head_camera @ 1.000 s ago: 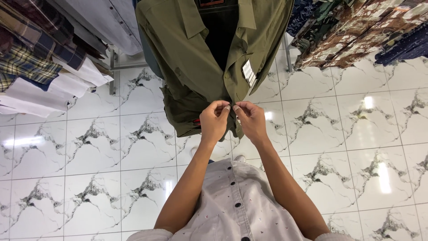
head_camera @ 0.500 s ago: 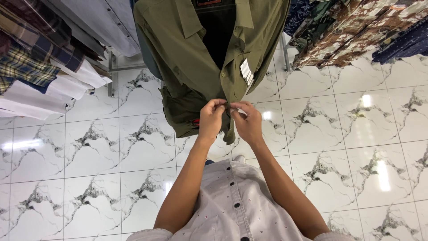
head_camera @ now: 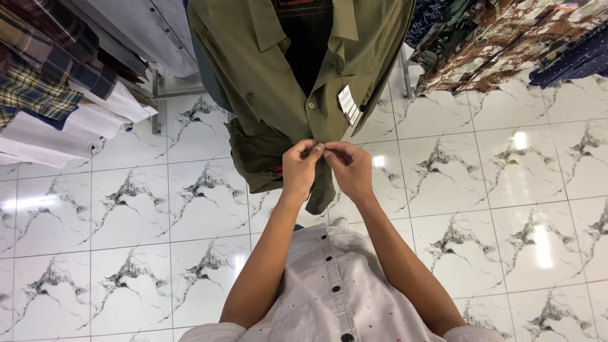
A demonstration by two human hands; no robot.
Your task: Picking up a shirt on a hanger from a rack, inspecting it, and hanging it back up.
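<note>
An olive green shirt [head_camera: 266,82] hangs in front of me, open at the collar with a dark lining showing. A white tag [head_camera: 349,105] dangles from its front. My left hand [head_camera: 300,170] and my right hand [head_camera: 348,168] meet at the shirt's front placket, low on the garment. Both pinch the fabric edges together with thumb and fingers, fingertips almost touching. The button or hole between them is hidden by my fingers. Below, my own light grey buttoned shirt [head_camera: 329,297] fills the bottom of the view.
Plaid and white shirts [head_camera: 57,95] hang on a rack at the left. Patterned brown and blue shirts [head_camera: 506,44] hang at the upper right. A metal rack leg [head_camera: 154,101] stands behind the left clothes. The floor is glossy white marble tile [head_camera: 494,209].
Both hands have stayed joined at the shirt's placket and shifted slightly upward along it. The fingers have changed their pinch a little.
</note>
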